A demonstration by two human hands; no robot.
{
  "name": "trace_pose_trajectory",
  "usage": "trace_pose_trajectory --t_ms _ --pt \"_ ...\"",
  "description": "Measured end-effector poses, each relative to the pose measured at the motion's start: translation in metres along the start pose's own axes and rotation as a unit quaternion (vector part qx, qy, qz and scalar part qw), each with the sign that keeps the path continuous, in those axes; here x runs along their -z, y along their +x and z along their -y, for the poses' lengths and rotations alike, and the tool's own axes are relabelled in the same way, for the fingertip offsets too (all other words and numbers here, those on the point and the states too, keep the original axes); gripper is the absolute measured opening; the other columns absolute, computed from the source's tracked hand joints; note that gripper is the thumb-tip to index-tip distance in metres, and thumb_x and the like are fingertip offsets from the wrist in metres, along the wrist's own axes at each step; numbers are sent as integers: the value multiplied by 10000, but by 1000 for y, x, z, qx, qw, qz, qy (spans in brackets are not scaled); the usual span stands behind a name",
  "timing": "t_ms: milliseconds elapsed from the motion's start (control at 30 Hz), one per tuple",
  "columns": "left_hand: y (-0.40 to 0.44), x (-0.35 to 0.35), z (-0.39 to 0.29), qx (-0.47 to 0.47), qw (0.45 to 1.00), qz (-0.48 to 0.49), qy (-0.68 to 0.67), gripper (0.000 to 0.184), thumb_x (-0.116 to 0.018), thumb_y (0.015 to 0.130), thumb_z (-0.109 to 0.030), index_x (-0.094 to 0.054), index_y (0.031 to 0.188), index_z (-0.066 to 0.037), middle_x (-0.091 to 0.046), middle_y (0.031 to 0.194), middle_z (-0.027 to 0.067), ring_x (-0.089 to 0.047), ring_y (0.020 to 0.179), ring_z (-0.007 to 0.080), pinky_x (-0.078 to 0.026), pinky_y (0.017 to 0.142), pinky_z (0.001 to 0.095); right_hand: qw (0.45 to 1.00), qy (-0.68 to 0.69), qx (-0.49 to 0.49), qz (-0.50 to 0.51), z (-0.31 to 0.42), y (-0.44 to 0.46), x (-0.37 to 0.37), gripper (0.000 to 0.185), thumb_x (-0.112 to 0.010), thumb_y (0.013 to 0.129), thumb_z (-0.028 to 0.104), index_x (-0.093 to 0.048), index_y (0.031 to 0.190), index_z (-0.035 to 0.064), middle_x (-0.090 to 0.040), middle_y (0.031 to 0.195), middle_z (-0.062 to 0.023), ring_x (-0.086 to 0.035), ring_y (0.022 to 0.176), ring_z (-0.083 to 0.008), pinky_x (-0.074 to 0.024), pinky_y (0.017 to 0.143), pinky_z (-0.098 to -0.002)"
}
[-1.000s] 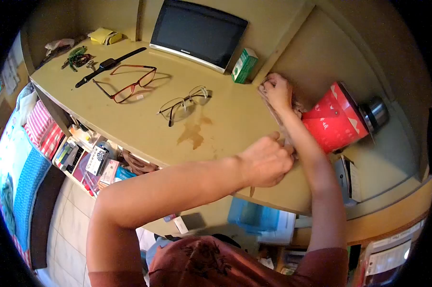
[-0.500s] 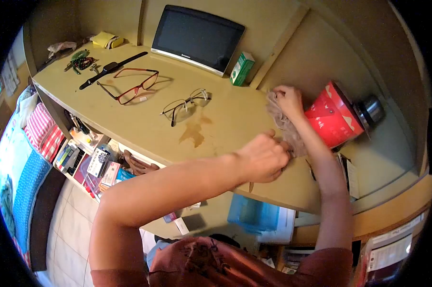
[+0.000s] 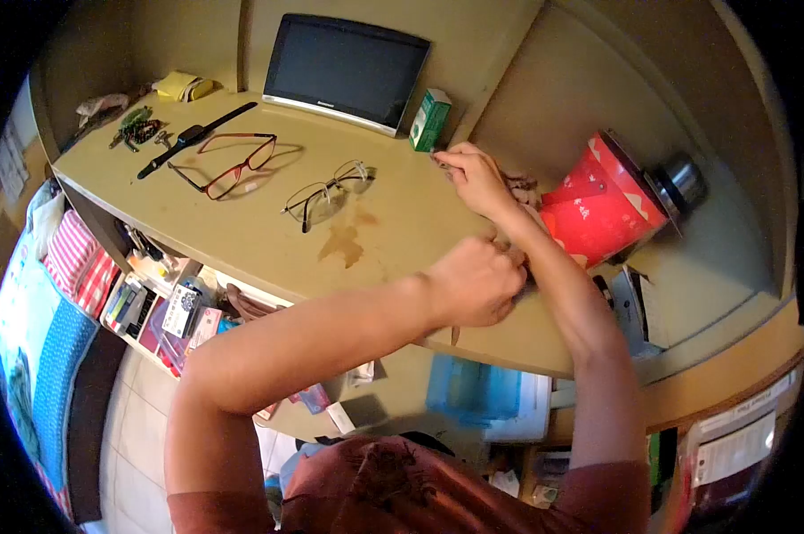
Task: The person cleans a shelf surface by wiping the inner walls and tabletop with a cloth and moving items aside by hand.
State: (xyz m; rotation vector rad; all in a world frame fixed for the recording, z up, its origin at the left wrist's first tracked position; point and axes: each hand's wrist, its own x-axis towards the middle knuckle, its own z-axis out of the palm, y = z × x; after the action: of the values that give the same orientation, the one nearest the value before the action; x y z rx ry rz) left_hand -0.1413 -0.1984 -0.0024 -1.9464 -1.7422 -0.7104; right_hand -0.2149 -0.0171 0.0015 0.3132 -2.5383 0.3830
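My left hand (image 3: pixel 480 280) is closed in a fist over the front right part of the desk, gripping a greyish-brown cloth mostly hidden behind my hands. Farther back, my right hand (image 3: pixel 477 181) pinches the cloth's other part, its fingertips near the base of a green and white box (image 3: pixel 430 120). Some bunched cloth (image 3: pixel 522 190) shows between my right wrist and a red container (image 3: pixel 593 205). Left of my hands, a brown wet-looking stain (image 3: pixel 342 245) marks the desk surface (image 3: pixel 402 231). Thin-framed glasses (image 3: pixel 331 189) lie just behind the stain.
Red-framed glasses (image 3: pixel 237 169), a black watch (image 3: pixel 191 135), beads (image 3: pixel 139 131) and a yellow packet (image 3: pixel 184 86) lie toward the left. A dark screen (image 3: pixel 346 71) leans at the back. Right of the red container is a dark metallic lid (image 3: pixel 682 184). A blue bin (image 3: pixel 475 389) sits below the front edge.
My right hand has moved left and back, toward the green and white box, with the cloth. My left hand stays closed in nearly the same place. The view has shifted slightly.
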Motion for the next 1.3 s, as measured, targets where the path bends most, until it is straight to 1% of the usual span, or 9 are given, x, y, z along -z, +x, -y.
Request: trace_pose_trajectory --t_ms 133,233,300,367,433,633,767,867,1300 --pt "-3 11 0 -34 999 5 21 186 -660 723 -255 -627 767 -77 -606 800 75 -631 728 259 -480 749 391 998 -17 8 58 24 -18 20 331 -567 830 -32 -681 1137 15 -635 1002 -141 -620 890 -299 -481 812 -345" --pt "-5 28 -2 -115 984 -138 10 193 -666 720 -270 -582 712 -97 -564 738 57 -592 646 235 -469 675 374 994 32 3 104 48 -23 39 280 -634 824 47 -710 1094 47 -659 993 -181 -634 949 -325 -496 849 -386" --pt "-6 34 -1 -144 963 -226 7 208 -665 726 -280 -546 684 -115 -533 717 54 -555 607 218 -447 622 361 952 151 -74 257 73 -14 63 288 -692 843 145 -703 1107 32 -679 997 -186 -656 915 -291 -506 827 -375" --pt "-10 38 -3 -133 971 -199 16 207 -657 734 -291 -572 688 -108 -557 729 57 -580 630 223 -459 664 361 930 286 -137 188 64 6 61 382 -732 847 267 -685 1119 2 -692 985 -194 -674 874 -272 -519 788 -351" --pt "-11 38 -3 -122 977 -172 24 214 -648 742 -303 -598 693 -101 -581 741 59 -605 653 227 -471 706 361 977 12 -210 -42 65 39 70 525 -746 810 418 -678 1100 -14 -695 981 -212 -689 877 -309 -535 804 -385" --pt "-10 30 4 -145 970 -195 20 204 -654 723 -274 -546 678 -108 -527 700 62 -551 599 241 -455 624 362 935 -205 -270 -108 58 89 15 755 -702 701 668 -678 1001 -25 -683 1005 -248 -669 953 -375 -519 834 -464" --pt "-14 32 9 -98 983 -156 13 207 -652 721 -279 -574 699 -89 -551 717 71 -575 631 258 -470 648 380 953 -85 -284 -54 50 93 19 597 -711 753 394 -613 1151 -40 -660 1089 -271 -645 1011 -422 -519 872 -467" --pt "-15 33 10 -59 993 -98 13 205 -646 721 -271 -589 712 -75 -572 742 80 -593 663 267 -479 682 402 954 45 -295 -29 19 78 54 598 -718 732 261 -539 1203 -61 -628 1144 -268 -625 1051 -325 -493 885 -414" --pt "-7 20 9 -20 993 -110 27 204 -654 691 -225 -613 739 -31 -589 910 137 -610 902 298 -476 786 408 933 -227 -264 -86 -51 12 90 434 -711 726 338 -676 978 -12 -667 970 -269 -654 939 -417 -514 827 -461"
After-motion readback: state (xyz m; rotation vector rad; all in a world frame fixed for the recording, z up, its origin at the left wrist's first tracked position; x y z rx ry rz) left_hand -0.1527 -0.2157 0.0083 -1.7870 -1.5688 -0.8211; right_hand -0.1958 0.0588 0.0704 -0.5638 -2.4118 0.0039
